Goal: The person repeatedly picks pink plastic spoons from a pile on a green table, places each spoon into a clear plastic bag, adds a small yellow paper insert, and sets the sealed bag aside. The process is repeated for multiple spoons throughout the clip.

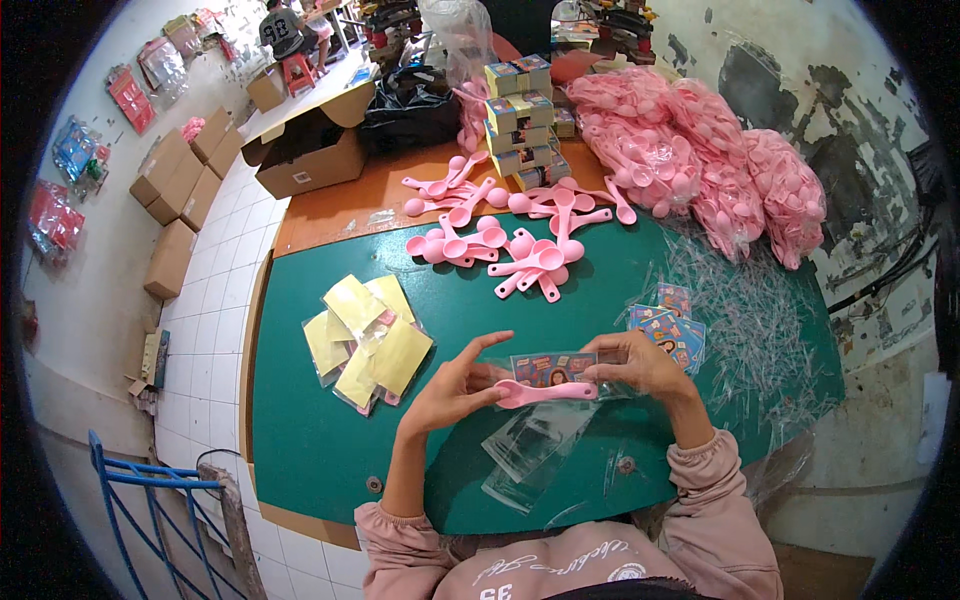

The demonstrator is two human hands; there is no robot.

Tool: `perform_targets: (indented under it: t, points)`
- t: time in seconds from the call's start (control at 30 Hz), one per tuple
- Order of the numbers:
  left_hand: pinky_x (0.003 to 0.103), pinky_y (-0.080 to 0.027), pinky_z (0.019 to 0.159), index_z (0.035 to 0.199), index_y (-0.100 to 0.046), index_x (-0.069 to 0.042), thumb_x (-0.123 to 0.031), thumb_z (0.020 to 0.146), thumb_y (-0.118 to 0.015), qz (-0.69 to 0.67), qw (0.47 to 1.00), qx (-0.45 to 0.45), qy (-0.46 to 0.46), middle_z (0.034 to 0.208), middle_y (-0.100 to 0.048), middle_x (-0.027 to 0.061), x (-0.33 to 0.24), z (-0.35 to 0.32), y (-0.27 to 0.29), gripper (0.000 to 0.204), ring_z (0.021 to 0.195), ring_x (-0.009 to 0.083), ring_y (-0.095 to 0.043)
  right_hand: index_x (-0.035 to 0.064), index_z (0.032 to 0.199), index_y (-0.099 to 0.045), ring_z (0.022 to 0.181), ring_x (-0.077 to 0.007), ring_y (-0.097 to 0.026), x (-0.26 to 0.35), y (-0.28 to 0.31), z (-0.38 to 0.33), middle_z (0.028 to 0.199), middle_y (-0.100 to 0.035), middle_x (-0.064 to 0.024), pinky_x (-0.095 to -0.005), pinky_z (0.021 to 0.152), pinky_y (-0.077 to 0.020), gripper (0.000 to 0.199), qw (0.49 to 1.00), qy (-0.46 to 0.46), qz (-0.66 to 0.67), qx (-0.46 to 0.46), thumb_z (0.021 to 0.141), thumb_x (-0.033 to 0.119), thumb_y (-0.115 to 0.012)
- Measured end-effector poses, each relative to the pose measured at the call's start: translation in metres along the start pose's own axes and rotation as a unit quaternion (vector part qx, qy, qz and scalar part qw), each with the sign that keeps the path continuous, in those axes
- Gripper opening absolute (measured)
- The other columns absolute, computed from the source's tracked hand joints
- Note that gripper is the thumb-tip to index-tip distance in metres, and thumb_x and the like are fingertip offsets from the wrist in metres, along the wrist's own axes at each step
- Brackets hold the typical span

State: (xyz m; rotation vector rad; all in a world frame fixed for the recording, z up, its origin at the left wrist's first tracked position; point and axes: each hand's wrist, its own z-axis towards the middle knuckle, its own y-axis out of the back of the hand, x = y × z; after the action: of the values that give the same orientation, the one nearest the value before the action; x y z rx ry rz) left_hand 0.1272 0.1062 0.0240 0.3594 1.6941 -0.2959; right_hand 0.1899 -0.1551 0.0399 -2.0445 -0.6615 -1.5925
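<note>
My two hands are near the table's front edge, with a printed card [553, 369] in a clear plastic sleeve and a pink measuring spoon [545, 393] between them. The spoon lies along the card's lower edge; whether it is inside the sleeve I cannot tell. My left hand [452, 385] pinches the spoon's bowl end, its index finger raised. On the other side my right hand [645, 365] grips the sleeve and card near the spoon's handle end. Below them lie flat clear plastic sleeves [535, 440]. Several loose printed cards [660, 335] rest just beyond my right hand.
A pile of packed sleeves with yellow backs [375, 345] lies at left on the green table [300, 440]. Loose pink spoons [545, 258], card stacks [520, 112] and bagged spoons [700, 150] stand farther back. Plastic strips [750, 330] cover the right side; an open carton [315, 160] is back left.
</note>
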Motion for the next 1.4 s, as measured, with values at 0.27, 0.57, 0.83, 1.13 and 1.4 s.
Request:
perform_targets:
  t: [0.27, 0.57, 0.83, 1.13, 1.4]
  points:
    - [0.029, -0.051, 0.075, 0.137, -0.02, -0.013, -0.013, 0.088, -0.054, 0.036, 0.96, -0.277, -0.016, 0.107, -0.055, 0.0176, 0.015, -0.015, -0.066, 0.059, 0.094, 0.0206, -0.059, -0.0024, 0.088, -0.061, 0.07, -0.0177, -0.056, 0.018, -0.014, -0.013, 0.077, -0.059, -0.0104, -0.0277, 0.064, -0.0444, 0.024, 0.943, 0.069, -0.296, -0.137, 0.073, 0.015, -0.067]
    - [0.035, -0.045, 0.09, 0.138, 0.014, -0.021, -0.011, 0.095, -0.033, -0.323, 0.934, -0.132, 0.079, 0.122, -0.044, 0.0275, 0.021, -0.046, -0.087, 0.065, 0.111, 0.0297, -0.051, 0.0035, 0.108, -0.053, 0.103, -0.0328, -0.05, 0.0, -0.065, -0.038, 0.105, -0.051, -0.0154, -0.0392, 0.087, -0.0415, 0.037, 0.857, 0.192, -0.478, 0.006, 0.073, 0.01, -0.065]
    - [0.035, -0.046, 0.088, 0.14, -0.002, -0.016, -0.013, 0.096, -0.032, -0.242, 0.954, -0.159, 0.08, 0.113, -0.052, 0.0214, 0.038, -0.045, -0.093, 0.053, 0.103, 0.0248, -0.055, 0.0028, 0.089, -0.052, 0.087, -0.0319, -0.05, -0.024, -0.074, -0.027, 0.09, -0.049, -0.0132, -0.04, 0.075, -0.0417, 0.021, 0.878, 0.189, -0.44, 0.005, 0.074, 0.01, -0.064]
    - [0.035, -0.047, 0.085, 0.139, -0.013, -0.013, -0.024, 0.097, -0.032, -0.32, 0.92, -0.21, 0.087, 0.102, -0.059, 0.0157, 0.031, -0.042, -0.098, 0.048, 0.094, 0.0202, -0.059, 0.0035, 0.083, -0.05, 0.083, -0.0303, -0.05, -0.028, -0.079, -0.023, 0.084, -0.047, -0.0114, -0.0444, 0.075, -0.0403, 0.02, 0.856, 0.229, -0.464, 0.011, 0.072, 0.012, -0.064]
    - [0.026, -0.05, 0.069, 0.136, -0.023, -0.01, -0.01, 0.091, -0.046, -0.274, 0.94, -0.199, 0.052, 0.087, -0.062, 0.0109, 0.031, -0.029, -0.087, 0.05, 0.076, 0.0136, -0.06, 0.0021, 0.084, -0.051, 0.081, -0.0277, -0.049, -0.028, -0.082, -0.026, 0.081, -0.047, -0.0104, -0.0377, 0.071, -0.0383, 0.021, 0.739, 0.314, -0.595, -0.002, 0.072, 0.013, -0.064]
